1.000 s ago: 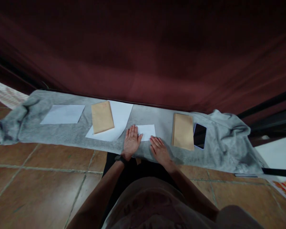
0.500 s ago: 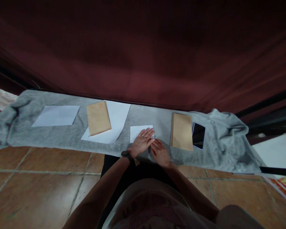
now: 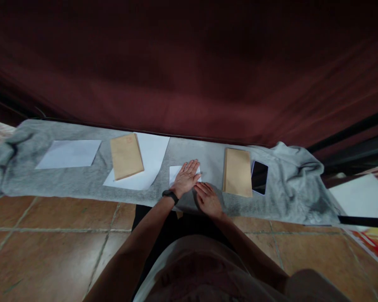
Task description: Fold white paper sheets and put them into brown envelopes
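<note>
A small white paper (image 3: 174, 173), perhaps folded, lies on the grey cloth in front of me. My left hand (image 3: 185, 179), with a dark band on the wrist, rests flat across it with fingers stretched out, hiding much of its surface. Just right of it, my right hand (image 3: 208, 200) lies low with its fingers extended beside the paper's lower right edge. Its fingertips come close to the left thumb; whether they touch the paper is hard to tell. Neither hand grasps anything.
Brown envelopes (image 3: 127, 156) lie over a large white sheet (image 3: 153, 157) on the left, with another white sheet (image 3: 69, 154) farther left. More brown envelopes (image 3: 238, 173) and a phone (image 3: 259, 178) are on the right. Grey cloth (image 3: 204, 147) covers the narrow surface before a dark red curtain (image 3: 189, 96).
My left hand has shifted slightly on the paper, its fingers now pointing more straight ahead and a little more spread. The right hand stays beside it. The whole view has moved slightly.
</note>
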### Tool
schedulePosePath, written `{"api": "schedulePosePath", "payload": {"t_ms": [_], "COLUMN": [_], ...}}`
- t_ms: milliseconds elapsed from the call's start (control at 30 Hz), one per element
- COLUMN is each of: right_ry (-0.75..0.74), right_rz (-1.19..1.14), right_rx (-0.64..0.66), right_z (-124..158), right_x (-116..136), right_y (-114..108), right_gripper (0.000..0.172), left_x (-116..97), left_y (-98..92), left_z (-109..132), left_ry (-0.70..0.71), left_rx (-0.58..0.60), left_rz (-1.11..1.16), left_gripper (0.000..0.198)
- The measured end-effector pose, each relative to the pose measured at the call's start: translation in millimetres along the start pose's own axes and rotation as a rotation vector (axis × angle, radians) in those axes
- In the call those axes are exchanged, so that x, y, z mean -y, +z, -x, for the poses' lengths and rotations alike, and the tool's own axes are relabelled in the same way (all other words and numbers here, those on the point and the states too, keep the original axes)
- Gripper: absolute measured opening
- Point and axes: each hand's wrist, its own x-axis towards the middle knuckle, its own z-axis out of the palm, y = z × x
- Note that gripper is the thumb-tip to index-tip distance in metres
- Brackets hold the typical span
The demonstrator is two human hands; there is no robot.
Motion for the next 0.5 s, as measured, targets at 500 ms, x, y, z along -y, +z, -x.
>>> {"api": "schedulePosePath", "payload": {"t_ms": [500], "right_ry": [0.012], "right_rz": [0.035], "right_rx": [0.003], "right_z": [2], "right_x": [3], "right_y": [-2], "right_gripper": [0.042], "left_x": [29], "left_y": [-1.5], "left_z": [50], "left_ry": [-0.301], "left_rx": [-0.160], "left_rz": [0.036], "left_gripper": [0.071]}}
